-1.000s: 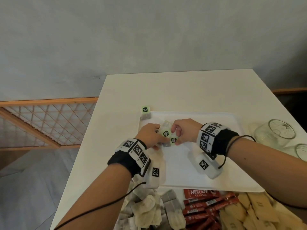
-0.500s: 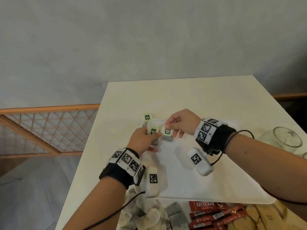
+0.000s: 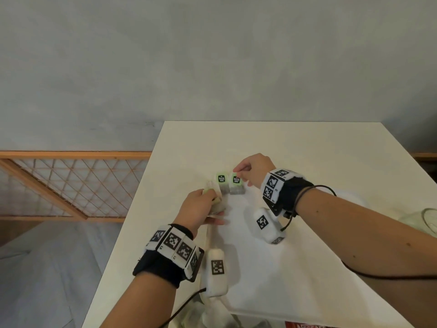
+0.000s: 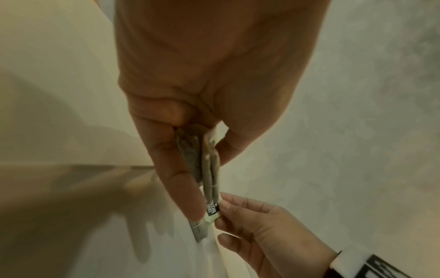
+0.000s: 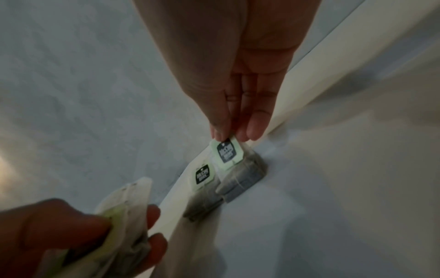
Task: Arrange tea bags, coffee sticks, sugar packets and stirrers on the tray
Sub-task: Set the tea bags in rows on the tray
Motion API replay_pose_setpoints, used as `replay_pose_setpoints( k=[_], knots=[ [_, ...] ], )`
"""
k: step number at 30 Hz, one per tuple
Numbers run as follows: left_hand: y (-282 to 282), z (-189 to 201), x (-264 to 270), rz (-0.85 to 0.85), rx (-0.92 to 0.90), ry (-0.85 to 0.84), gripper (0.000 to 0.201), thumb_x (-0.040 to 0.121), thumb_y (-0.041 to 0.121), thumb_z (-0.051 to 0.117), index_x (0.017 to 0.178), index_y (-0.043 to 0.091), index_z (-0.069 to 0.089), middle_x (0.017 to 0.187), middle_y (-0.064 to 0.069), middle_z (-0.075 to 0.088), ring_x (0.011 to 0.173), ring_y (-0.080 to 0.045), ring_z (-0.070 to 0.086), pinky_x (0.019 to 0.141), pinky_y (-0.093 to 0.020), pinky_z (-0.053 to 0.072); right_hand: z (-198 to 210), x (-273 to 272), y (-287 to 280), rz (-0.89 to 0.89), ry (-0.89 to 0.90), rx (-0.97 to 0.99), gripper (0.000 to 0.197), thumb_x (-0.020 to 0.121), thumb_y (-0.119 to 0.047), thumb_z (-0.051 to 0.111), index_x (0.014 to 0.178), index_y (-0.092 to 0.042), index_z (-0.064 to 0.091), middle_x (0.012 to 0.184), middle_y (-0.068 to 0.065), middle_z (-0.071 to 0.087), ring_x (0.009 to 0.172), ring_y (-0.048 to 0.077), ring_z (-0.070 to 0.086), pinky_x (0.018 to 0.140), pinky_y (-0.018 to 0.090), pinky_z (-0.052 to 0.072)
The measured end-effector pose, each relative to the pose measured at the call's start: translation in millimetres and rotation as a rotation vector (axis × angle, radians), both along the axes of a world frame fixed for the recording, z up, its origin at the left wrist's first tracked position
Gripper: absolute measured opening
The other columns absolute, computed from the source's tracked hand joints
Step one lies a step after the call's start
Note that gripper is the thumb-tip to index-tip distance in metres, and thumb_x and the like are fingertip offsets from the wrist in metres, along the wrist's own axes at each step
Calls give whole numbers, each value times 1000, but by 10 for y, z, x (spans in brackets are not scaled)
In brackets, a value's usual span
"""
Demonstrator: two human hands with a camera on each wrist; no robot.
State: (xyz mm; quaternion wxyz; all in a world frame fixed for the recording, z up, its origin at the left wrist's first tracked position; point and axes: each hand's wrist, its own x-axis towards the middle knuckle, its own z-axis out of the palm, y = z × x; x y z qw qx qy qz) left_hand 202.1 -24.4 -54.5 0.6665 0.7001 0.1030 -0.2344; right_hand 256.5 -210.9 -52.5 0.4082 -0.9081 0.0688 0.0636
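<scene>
— Red sticks (image 3: 305, 325) at the near edge, off the tray (image 3: 283, 268), untouched.
— Further in?
— Left hand (image 3: 201, 207) curled round a bunch of tea bags (image 3: 216, 204), over the tray's left rim. Held tight enough, by the look.
— And beyond?
— Right hand (image 3: 254, 169) pinching the green tag (image 5: 226, 152) of a bag (image 3: 237, 185) at the far left corner, thumb and fingertips narrow on the paper. Set just beside a placed bag (image 3: 222, 183), maybe touching; hard to tell.
— Risks?
— Probably a snagged string on letting go, dragging the bag out of line. Could also knock the neighbour askew, being so close. Could spill the left bunch too, if loosened while reaching across.
— Glass jar (image 3: 425, 221) at far right?
— Well apart; likely no danger.
</scene>
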Motion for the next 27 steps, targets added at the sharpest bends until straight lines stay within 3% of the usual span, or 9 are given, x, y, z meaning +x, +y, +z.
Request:
replay_pose_setpoints(
  k=[3,5,7,11,15,18,23,25,27],
  knots=[
    [-1,-17,11,3,-31,18,22,96,9,46,106,-2,62,86,-16,66,74,-26,68,69,-45,62,-20,38,42,-1,-11,14,13,87,-9,67,97,-13,75,72,-3,64,57,11,57,57,23,54],
    [-5,-5,-3,-8,-54,9,20,97,9,50,107,-2,63,87,-16,69,75,-24,71,73,-43,62,-35,27,27,-26,-43,21,11,87,-13,68,96,-16,74,83,0,68,66,14,60,66,27,55],
    [-15,16,-17,-22,-69,-15,17,97,9,55,106,-1,65,91,-18,71,79,-23,72,68,-36,62,-37,-23,-18,-59,-117,17,9,86,-22,69,94,-20,74,93,-3,70,75,14,62,76,29,53],
    [-90,105,-59,-65,-92,-65,15,95,12,62,104,1,68,91,-17,72,81,-22,72,64,-31,60,85,-244,-62,-23,-106,199,18,87,-39,67,90,-22,74,85,-6,72,71,12,64,67,27,50],
    [-233,229,-125,-136,-78,-86,22,94,14,64,107,-3,67,87,-13,70,78,-18,72,63,-29,60,215,-491,-88,88,-73,292,8,86,-26,71,83,-19,71,70,2,68,64,11,62,60,25,49],
    [-299,316,-189,-150,-10,-132,21,95,14,62,107,-2,67,85,-12,71,76,-19,71,64,-31,61,286,-611,-176,-41,-172,286,11,85,-23,72,76,-18,68,67,0,67,61,12,63,61,28,50],
    [-404,461,-190,21,224,-373,16,90,7,58,91,3,73,77,-11,72,62,-18,69,57,-31,60,439,-820,-236,-181,-252,123,22,86,-27,69,71,-14,60,57,1,68,60,15,67,65,28,54],
    [-507,557,-226,-2,271,-462,19,91,10,60,75,9,71,70,-8,69,60,-17,68,57,-30,61,486,-882,-182,-149,-233,40,22,86,-26,67,70,-15,57,59,0,67,63,16,68,61,26,51],
    [-604,630,-276,-43,262,-489,23,92,11,60,70,13,68,68,-5,68,61,-16,67,58,-28,60,527,-914,-131,-143,-237,17,21,87,-26,64,70,-15,58,66,2,68,66,20,68,61,30,53]
  ],
)
